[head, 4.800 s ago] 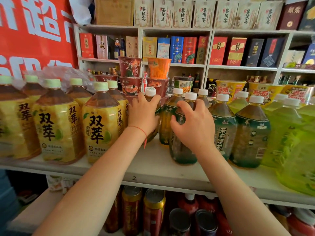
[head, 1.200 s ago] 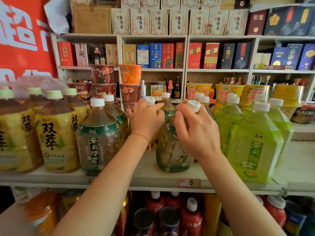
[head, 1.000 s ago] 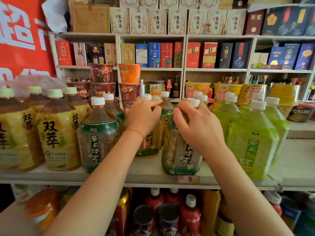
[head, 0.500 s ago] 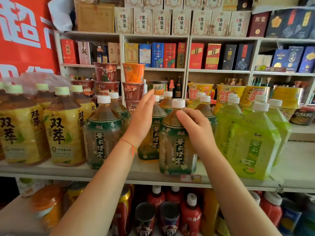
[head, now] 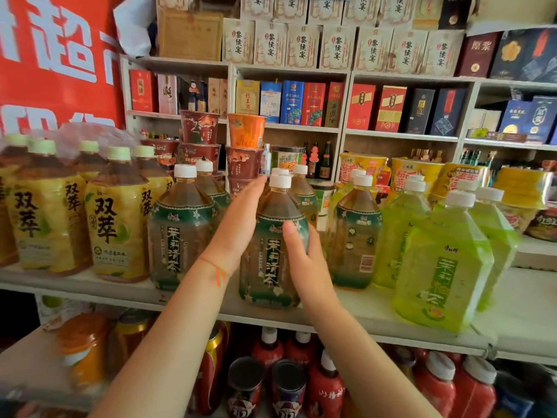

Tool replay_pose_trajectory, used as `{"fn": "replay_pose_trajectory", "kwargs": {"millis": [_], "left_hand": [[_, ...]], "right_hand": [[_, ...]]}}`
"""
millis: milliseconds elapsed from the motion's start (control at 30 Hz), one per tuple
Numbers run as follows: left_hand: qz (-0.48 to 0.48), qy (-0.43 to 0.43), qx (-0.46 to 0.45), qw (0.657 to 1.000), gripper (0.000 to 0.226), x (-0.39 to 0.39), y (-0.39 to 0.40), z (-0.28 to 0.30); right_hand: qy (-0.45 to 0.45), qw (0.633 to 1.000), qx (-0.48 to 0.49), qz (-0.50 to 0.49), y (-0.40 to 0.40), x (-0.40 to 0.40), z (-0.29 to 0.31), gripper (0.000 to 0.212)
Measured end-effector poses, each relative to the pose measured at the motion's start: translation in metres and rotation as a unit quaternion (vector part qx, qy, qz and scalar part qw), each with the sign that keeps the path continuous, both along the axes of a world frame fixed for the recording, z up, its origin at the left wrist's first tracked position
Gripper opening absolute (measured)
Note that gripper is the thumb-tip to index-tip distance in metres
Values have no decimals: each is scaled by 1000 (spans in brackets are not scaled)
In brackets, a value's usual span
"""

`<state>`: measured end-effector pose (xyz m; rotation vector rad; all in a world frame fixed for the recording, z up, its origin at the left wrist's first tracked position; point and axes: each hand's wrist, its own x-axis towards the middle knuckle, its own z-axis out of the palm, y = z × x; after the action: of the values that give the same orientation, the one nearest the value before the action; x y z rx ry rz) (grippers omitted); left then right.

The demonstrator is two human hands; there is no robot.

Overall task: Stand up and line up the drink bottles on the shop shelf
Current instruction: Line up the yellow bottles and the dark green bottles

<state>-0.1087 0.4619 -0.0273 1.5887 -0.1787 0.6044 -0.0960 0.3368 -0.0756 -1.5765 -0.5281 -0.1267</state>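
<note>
Tea bottle (head: pixel 272 251) now upright at shelf (head: pixel 346 315) front | R hand (head: pixel 304 260) grip lower, round body | L hand (head: pixel 238 227) flat on side

Green-labelled, white-capped tea bottle (head: pixel 272 251)

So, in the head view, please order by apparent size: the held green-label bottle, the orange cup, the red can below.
1. green-label bottle, largest
2. red can
3. orange cup, though it stands farther back, so unsure.

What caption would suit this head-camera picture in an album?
Two hands steady an upright green-labelled tea bottle at the shelf front: left hand flat against it, right hand gripping it.
</note>
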Motion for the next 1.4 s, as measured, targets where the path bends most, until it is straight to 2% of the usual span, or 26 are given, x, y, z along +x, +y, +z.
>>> {"fn": "replay_pose_trajectory", "kwargs": {"millis": [100,133,200,233,300,333,400,500,567,600,667,700,733,800,867,1033,1133,1200,1300,1400], "left_hand": [[98,-52,106,988,41,-15,-8,-6],[135,-69,140,978,40,-17,-10,-8],[210,-108,229,944,52,-19,-13,-13],[241,-125,268,924,58,-18,-15,-15],[284,-149,304,897,63,-15,-19,-18],[303,-160,313,886,62,-15,-22,-18],[343,-182,349,853,57,-13,-28,-16],[372,-226,422,795,44,-10,-38,-12],[368,-229,461,775,39,-6,-40,-8],[374,-208,473,770,38,-4,-39,-8],[388,-152,469,778,36,-2,-33,-8],[388,-140,456,788,34,-1,-30,-9],[384,-143,441,798,31,0,-27,-10],[372,-159,425,810,26,1,-24,-12],[367,-169,423,811,23,2,-22,-13],[379,-186,416,805,19,1,-25,-16],[391,-230,436,777,29,3,-42,-19],[345,-276,450,776,35,3,-55,-23],[247,-291,429,819,38,6,-71,-24],[192,-207,347,894,40,4,-86,-11]], "right_hand": [[-12,1000,0,13,3,4,-2,74],[-11,1000,0,15,5,5,-3,74],[-32,999,10,10,9,5,-4,70],[-37,999,11,5,11,5,-5,77],[-21,999,-25,-3,14,6,-6,107],[-17,999,-49,0,16,7,-6,112],[-27,996,-82,16,11,6,-4,93],[-64,989,-132,22,-12,0,16,36],[-140,970,-171,-97,-33,5,33,22],[-189,945,-188,-187,-43,10,43,19],[-260,888,-196,-325,-58,24,60,31],[-267,873,-198,-356,-64,34,66,40],[-247,875,-205,-362,-68,43,72,49],[-144,914,-205,-319,-69,58,79,68],[-64,932,-216,-285,-63,67,80,73],[-71,923,-234,-298,-58,78,81,51],[-101,910,-248,-315,-64,80,82,26],[-112,913,-245,-305,-67,78,81,24],[-124,931,-219,-265,-72,72,79,25],[-103,963,-172,-178,-78,63,80,16]]}}
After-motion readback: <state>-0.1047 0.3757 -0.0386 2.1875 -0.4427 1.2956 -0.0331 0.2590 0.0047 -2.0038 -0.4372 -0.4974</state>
